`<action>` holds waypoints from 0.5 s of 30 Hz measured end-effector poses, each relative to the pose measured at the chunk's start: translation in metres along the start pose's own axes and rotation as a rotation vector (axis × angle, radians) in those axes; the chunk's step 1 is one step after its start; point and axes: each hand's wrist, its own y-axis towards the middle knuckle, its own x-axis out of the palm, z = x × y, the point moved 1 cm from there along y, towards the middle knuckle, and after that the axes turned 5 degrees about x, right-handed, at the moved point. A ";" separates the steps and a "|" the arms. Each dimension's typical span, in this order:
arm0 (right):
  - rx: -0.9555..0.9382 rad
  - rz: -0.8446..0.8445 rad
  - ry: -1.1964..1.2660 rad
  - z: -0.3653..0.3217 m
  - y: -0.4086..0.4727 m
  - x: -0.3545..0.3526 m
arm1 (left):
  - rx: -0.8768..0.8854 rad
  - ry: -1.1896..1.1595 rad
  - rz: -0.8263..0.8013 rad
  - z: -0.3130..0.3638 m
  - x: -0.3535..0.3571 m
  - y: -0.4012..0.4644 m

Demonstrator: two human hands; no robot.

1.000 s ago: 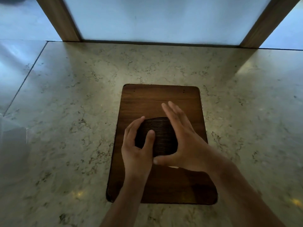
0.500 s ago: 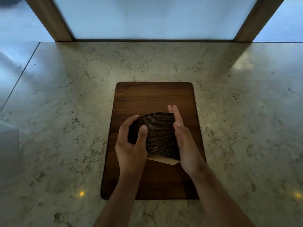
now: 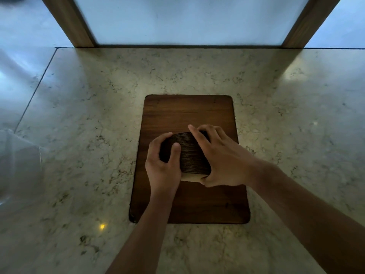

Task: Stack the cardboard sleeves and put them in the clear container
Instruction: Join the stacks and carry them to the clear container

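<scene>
A stack of dark ribbed cardboard sleeves (image 3: pixel 189 155) sits on a brown wooden board (image 3: pixel 187 113) in the middle of the counter. My left hand (image 3: pixel 162 167) grips the stack's left side, thumb on top. My right hand (image 3: pixel 219 157) wraps over its right side, fingers across the top and thumb under the near edge. A pale inner face of a sleeve (image 3: pixel 192 177) shows at the bottom. The clear container (image 3: pixel 17 167) stands at the far left edge, partly out of frame.
The board lies on a light marble counter (image 3: pixel 286 135). Two wooden posts (image 3: pixel 69 20) (image 3: pixel 308 20) and a frosted panel (image 3: pixel 187 18) rise behind the counter. A seam (image 3: pixel 35 88) crosses the counter's left part.
My right hand turned from edge-on beside the stack to wrapping over its top and right side. My left hand kept its grip.
</scene>
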 end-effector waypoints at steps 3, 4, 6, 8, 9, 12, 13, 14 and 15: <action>0.004 0.009 -0.018 -0.002 0.004 -0.002 | 0.022 0.015 -0.069 -0.001 -0.004 -0.001; 0.005 0.013 -0.020 -0.002 0.005 -0.002 | 0.047 0.012 -0.143 -0.002 -0.009 0.000; -0.004 0.018 0.005 -0.001 0.007 -0.004 | 0.114 0.033 -0.385 -0.004 -0.023 0.004; -0.014 0.020 0.020 0.001 0.010 -0.006 | 0.179 0.182 -0.625 -0.005 -0.037 0.014; -0.016 0.016 0.020 0.002 0.010 -0.006 | 0.207 0.286 -0.707 -0.006 -0.043 0.020; -0.025 0.013 0.007 0.002 0.011 -0.005 | 0.305 0.459 -0.769 -0.006 -0.049 0.032; -0.026 0.012 -0.002 0.000 0.010 -0.005 | 0.314 0.457 -0.761 -0.006 -0.049 0.033; -0.024 0.012 -0.022 -0.002 0.010 -0.005 | 0.316 0.449 -0.753 -0.006 -0.048 0.033; -0.027 0.015 -0.058 -0.004 0.011 -0.005 | 0.317 0.444 -0.740 -0.006 -0.048 0.033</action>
